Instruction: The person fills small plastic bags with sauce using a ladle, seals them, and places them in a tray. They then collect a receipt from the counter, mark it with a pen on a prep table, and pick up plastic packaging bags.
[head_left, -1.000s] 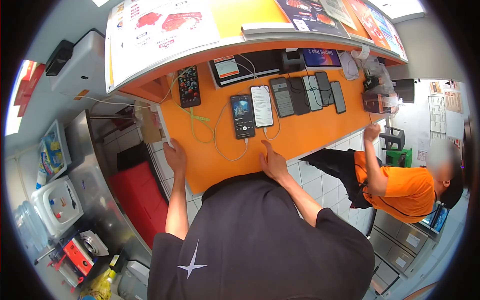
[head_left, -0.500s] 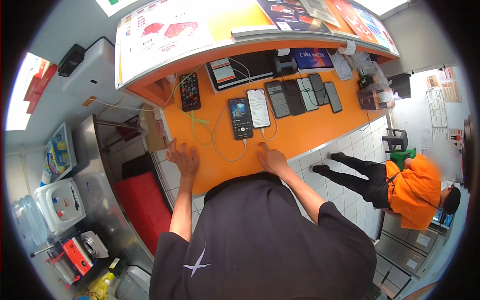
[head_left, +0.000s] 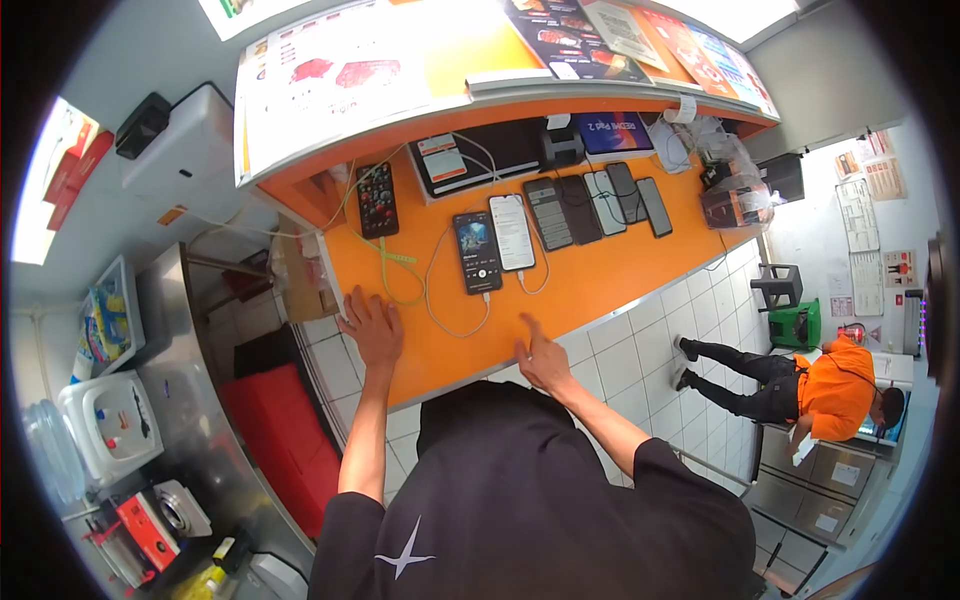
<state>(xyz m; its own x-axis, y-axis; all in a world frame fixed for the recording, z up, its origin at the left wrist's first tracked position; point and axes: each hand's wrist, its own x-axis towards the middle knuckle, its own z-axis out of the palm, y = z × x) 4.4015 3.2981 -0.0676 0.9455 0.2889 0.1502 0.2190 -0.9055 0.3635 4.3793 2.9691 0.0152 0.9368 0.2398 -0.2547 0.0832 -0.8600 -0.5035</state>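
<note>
My left hand (head_left: 373, 332) rests on the left side of the orange counter (head_left: 415, 350), fingers spread, holding nothing. My right hand (head_left: 545, 362) is at the counter's front edge with its index finger stretched out, also holding nothing. Ahead of both lies a phone with a music player on screen (head_left: 476, 268), a white cable plugged into it. Beside it is a phone showing a white page (head_left: 512, 235), also cabled. A phone with app icons (head_left: 378, 205) lies farther left on a green cable. Several darker phones (head_left: 549, 215) form a row to the right.
A shelf with printed menus (head_left: 560, 35) overhangs the counter's back. A tablet box (head_left: 613, 133) stands beneath it. On the right, a person in an orange shirt (head_left: 838, 390) stands near a green bin (head_left: 795, 325). A steel worktop (head_left: 190, 360) and red box (head_left: 280, 425) are left.
My view has shifted slightly, and both hands appear lower in it. My right index finger still extends over the counter. The person in orange has turned and holds something white.
</note>
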